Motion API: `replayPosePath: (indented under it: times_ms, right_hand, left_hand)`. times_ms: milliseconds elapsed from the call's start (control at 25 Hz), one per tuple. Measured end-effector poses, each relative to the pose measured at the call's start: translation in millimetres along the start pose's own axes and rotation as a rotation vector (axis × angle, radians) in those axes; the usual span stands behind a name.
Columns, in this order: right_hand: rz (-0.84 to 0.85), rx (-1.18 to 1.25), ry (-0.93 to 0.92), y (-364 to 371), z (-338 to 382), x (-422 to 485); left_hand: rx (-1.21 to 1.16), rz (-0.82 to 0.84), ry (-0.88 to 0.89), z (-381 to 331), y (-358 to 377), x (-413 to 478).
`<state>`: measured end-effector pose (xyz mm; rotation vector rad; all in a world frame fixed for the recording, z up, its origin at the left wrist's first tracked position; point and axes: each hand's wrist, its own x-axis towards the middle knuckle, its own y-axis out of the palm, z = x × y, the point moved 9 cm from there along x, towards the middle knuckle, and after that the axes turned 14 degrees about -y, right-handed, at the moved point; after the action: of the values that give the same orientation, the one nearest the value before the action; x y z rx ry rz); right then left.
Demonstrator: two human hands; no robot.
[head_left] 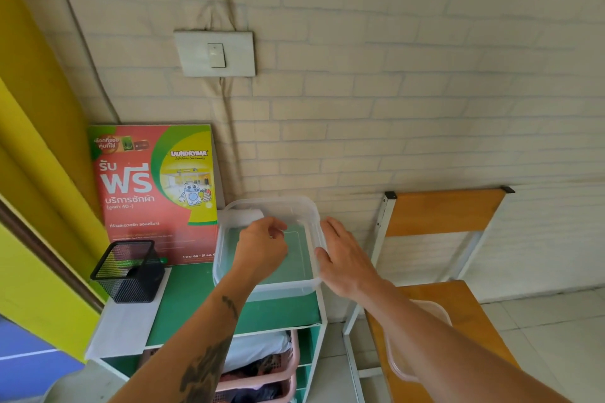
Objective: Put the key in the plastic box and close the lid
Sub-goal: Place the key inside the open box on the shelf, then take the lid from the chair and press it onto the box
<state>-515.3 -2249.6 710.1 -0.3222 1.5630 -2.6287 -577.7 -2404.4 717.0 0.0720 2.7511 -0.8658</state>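
On the green worktop [196, 298], a clear, lidless plastic box [229, 278] is steadied at 3 o'clock by the right hand [347, 258], fingers spread; the left hand [262, 249] is curled inside, its grasp unclear.

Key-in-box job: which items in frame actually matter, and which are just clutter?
Job items:
plastic box, open, on the green shelf top
lid, on the wooden chair seat
left hand, over the box
right hand, on the box's right rim
Key: not discernible

Clutter:
black mesh pen holder
laundry poster
light switch
pink baskets
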Motion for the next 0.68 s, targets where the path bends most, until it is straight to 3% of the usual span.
replayPosePath:
  times_ms: [200,400,680]
  right_hand:
    - [0.005,0.001,0.068,-24,-48,-43]
    - [0.065,-0.017,0.166,-42,-132,-103]
    - [0.216,-0.031,0.296,-31,-264,-191]
  left_hand:
    - [-0.048,0.023,0.063,-30,22,-27]
    - [-0.082,0.111,0.122,-64,103,-63]
    - [-0.037,0.191,-0.062,-49,251,-101]
